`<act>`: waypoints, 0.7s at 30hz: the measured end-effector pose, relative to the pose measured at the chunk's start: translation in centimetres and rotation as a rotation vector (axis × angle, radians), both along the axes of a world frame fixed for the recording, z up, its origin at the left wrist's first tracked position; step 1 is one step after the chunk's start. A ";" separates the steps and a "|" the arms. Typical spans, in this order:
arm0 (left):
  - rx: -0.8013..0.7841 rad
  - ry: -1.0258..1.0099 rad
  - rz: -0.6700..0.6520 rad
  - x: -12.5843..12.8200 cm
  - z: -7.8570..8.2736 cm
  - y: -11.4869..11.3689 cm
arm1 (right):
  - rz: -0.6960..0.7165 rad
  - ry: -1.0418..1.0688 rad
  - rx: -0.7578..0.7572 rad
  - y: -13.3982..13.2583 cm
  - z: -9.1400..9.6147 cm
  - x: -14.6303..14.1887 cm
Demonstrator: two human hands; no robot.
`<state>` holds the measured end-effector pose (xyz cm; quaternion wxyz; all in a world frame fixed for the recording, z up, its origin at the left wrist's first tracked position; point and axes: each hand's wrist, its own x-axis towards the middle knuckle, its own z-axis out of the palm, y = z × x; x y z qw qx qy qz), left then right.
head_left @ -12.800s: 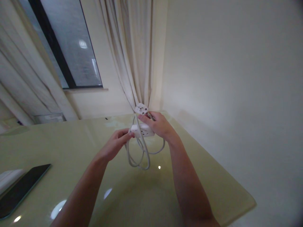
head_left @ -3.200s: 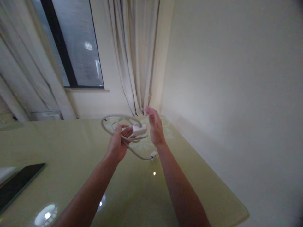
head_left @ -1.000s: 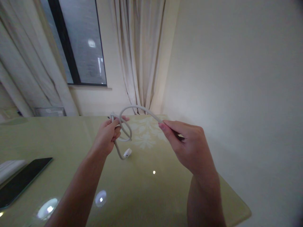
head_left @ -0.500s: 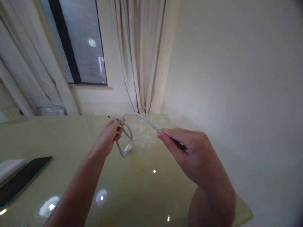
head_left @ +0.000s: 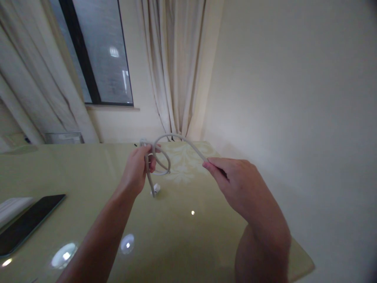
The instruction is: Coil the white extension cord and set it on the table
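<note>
A thick white cable (head_left: 188, 140) arches between my two hands above the table. My left hand (head_left: 138, 165) is closed around a loosely coiled part of it, with loops sticking out to the right of the fingers. One length hangs below that hand and ends near a white plug (head_left: 156, 189), close to the tabletop. My right hand (head_left: 235, 181) pinches the cable between thumb and fingers, to the right and nearer to me. The cable's end inside the right hand is hidden.
The glossy pale-green table (head_left: 171, 243) reflects several lights. At its left lie a dark tablet-like slab (head_left: 29, 222) and a white box-like object (head_left: 13, 208). Behind are curtains (head_left: 176, 70) and a window (head_left: 103, 51); a bare wall (head_left: 294, 98) rises on the right.
My right hand has shifted slightly right and the arch of cable has risen a little. My left hand has moved slightly right; the hanging length and plug have swung left.
</note>
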<state>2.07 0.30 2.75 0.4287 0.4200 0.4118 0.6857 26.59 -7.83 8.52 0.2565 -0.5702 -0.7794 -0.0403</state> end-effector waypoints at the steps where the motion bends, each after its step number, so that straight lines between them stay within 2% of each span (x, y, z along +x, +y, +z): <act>1: -0.006 0.002 -0.002 0.0 -0.1 0.1 | 0.002 -0.005 -0.021 0.1 0.0 0.0; 6: -0.116 0.093 0.051 -0.3 -1.0 1.1 | 0.096 -0.049 -0.121 0.3 0.0 -1.1; 11: -0.060 0.145 0.053 0.0 -1.6 1.2 | 0.139 -0.131 -0.152 0.6 -0.4 -2.8; 15: -0.044 0.186 0.066 0.2 -1.5 1.0 | 0.055 -0.204 -0.157 0.6 -0.8 -3.0; 18: -0.017 0.059 0.043 -0.2 -1.2 1.2 | -0.065 -0.257 -0.164 0.8 -1.0 -2.6; 21: 0.013 -0.117 0.026 -0.8 -1.0 1.6 | -0.055 -0.278 -0.164 1.1 -1.2 -2.3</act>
